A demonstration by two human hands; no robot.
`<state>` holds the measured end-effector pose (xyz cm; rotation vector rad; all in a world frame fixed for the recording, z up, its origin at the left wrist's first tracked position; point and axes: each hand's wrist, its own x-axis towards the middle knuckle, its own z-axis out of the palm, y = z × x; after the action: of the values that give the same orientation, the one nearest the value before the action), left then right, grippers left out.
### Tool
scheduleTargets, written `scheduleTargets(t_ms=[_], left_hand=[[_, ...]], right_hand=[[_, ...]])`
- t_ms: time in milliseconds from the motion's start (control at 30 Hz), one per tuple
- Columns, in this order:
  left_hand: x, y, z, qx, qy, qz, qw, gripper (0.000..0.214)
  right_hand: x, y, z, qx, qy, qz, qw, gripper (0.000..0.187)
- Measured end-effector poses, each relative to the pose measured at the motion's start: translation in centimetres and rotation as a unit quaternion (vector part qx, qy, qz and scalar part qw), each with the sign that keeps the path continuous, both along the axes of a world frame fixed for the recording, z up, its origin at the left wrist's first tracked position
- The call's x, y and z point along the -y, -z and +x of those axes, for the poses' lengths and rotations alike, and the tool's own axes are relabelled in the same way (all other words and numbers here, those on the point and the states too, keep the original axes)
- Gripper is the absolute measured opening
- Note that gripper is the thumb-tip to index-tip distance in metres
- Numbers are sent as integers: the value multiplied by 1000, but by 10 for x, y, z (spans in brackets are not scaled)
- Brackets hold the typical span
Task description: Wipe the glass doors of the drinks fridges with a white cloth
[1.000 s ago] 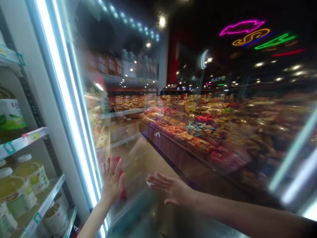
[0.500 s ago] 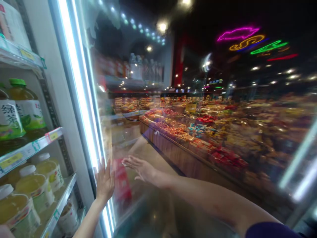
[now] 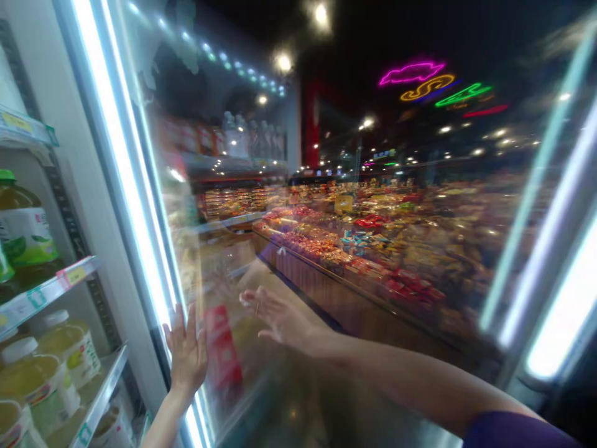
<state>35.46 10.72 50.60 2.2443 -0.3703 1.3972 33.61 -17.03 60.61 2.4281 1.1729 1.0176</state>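
My left hand [image 3: 187, 356] is raised with its fingers spread and holds nothing. It is at the bright vertical light strip [image 3: 135, 205] along the frame of a glass-front drinks cooler. My right hand [image 3: 284, 318] reaches in from the right with fingers stretched out, slightly blurred and holding nothing. It lies in front of the clear glass pane [image 3: 289, 386]; whether the palm touches the glass I cannot tell. A dark purple sleeve [image 3: 517, 429] covers my right upper arm.
Cooler shelves on the left hold a green-capped tea bottle [image 3: 28, 224] and several white-capped juice bottles [image 3: 69, 348]. Through the glass stands a long counter [image 3: 303, 277] heaped with wrapped goods. More light strips [image 3: 559, 298] rise at the right. Neon shapes [image 3: 426, 81] glow above.
The view has turned to the right, so the shelves slide left and more light strips show at the right. Both hands stay open, almost in the same pose.
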Motion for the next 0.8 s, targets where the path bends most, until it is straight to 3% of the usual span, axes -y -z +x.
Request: scheduleTargets(t_ms=[67,133,200,300,367,433,533,600,667,767,800], left_hand=[[22,-4,4,1,26,15,1000,70],[51,-11,8,9,61,33,998,71],[84,-19,11,18,96,51,994,72],[133,-27,9,48,136,84,986,74],[160,-29,3,64,152,114,980,76],[182,-31,-4,73,160,139,975,79],[206,-31,-13,78,166,153,971,81],[217,-30,-14,79,166,148,972,81],[225,-27,-12,77,163,138,974,82],[231,-23,-6,59,142,130,979,84],[233,-23,-4,50,132,131,981,84]], right_hand=[[61,-42,-14,70,72,96,990,73],[117,-57,-33,151,156,186,958,80],[160,-34,-56,220,216,238,921,86],[201,28,-84,266,275,235,894,89],[221,40,-95,275,308,233,880,89],[240,12,-101,290,325,261,862,90],[262,-54,-105,312,321,312,838,90],[269,-63,-104,302,322,319,839,91],[270,-29,-105,270,322,288,861,93],[278,51,-106,235,300,206,901,93],[285,68,-106,230,293,190,908,91]])
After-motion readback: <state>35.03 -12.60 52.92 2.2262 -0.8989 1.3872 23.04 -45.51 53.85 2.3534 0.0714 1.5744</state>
